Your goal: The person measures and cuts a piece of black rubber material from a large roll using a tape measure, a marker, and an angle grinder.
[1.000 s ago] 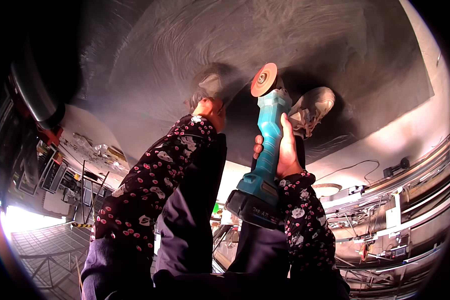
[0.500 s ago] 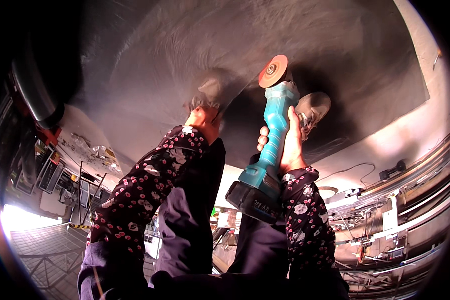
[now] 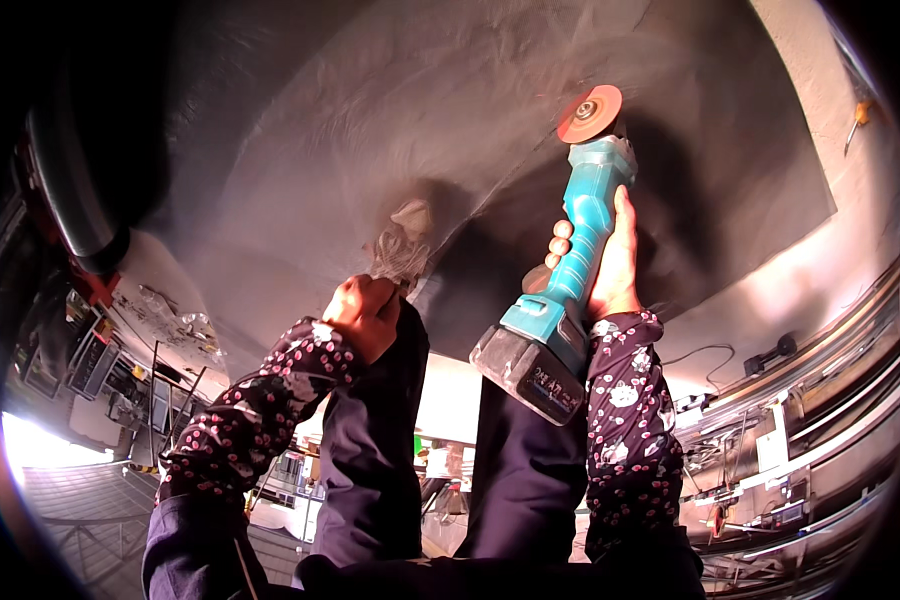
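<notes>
My right hand [image 3: 618, 265] is wrapped round the grip of a teal cordless angle grinder [image 3: 588, 215]. The grinder's reddish disc [image 3: 590, 113] points away from me, and its dark battery [image 3: 532, 372] hangs at the near end. Beneath it spreads a dark grey sheet [image 3: 350, 130] with swirling scuffs and a thin slanting line. I cannot tell whether the disc touches the sheet. My left hand [image 3: 366, 312] is curled closed in front of my left trouser leg, near my left shoe [image 3: 410, 218]; what is inside the fingers, if anything, is hidden. My right shoe is mostly covered by the grinder.
A big grey cylinder [image 3: 65, 190] lies at the left. Right of the sheet, a small yellow-handled tool [image 3: 860, 115] rests on the pale floor. A black cable [image 3: 710, 350] and racks with long bars [image 3: 820, 430] are at the lower right.
My left hand has come back toward me and slightly left, away from the shoe. My right hand has carried the grinder a little forward and to the right.
</notes>
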Demonstrator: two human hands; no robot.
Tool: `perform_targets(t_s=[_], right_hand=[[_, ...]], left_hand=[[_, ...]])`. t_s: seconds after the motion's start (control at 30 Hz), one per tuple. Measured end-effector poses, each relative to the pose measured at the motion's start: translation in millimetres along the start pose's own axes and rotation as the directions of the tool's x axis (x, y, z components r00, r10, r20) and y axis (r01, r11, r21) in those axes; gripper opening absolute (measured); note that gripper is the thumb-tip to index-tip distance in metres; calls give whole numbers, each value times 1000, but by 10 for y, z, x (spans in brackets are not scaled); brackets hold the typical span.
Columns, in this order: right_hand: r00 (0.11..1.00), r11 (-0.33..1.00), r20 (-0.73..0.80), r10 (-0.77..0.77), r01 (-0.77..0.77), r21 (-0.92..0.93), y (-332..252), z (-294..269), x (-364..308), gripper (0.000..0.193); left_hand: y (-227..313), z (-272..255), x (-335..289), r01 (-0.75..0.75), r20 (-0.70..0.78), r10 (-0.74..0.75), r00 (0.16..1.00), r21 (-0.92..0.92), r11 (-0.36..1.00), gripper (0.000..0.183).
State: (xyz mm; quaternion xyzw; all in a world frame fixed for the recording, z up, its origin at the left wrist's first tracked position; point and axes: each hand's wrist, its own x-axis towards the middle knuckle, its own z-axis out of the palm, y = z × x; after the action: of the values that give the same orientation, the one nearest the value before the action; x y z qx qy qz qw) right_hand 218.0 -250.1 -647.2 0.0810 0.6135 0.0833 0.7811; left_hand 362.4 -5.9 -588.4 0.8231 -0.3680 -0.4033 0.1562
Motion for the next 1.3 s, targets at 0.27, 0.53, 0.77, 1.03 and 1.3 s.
perform_targets(t_s=[0.27, 0.53, 0.77, 1.03, 1.3], right_hand=[[987, 987, 12, -161, 161, -3, -554, -11, 164, 60], [973, 973, 17, -230, 230, -29, -1022, -38, 337, 60], [948, 945, 25, -317, 318, -79, -1669, -94, 517, 61], [924, 915, 83, -374, 382, -129, -2293, -26, 666, 62], [882, 877, 213, -420, 455, -154, -3039, 185, 655, 61]], left_hand=[[62, -96, 15, 2, 64, -4, 998, 29, 1000, 9], [99, -241, 20, -46, 72, 44, 996, 21, 999, 13], [106, -111, 79, 40, 104, -51, 993, 110, 993, 11], [112, -204, 67, 103, 120, -123, 985, 162, 981, 6], [-418, -376, -636, 43, 51, -60, 997, 288, 957, 9]])
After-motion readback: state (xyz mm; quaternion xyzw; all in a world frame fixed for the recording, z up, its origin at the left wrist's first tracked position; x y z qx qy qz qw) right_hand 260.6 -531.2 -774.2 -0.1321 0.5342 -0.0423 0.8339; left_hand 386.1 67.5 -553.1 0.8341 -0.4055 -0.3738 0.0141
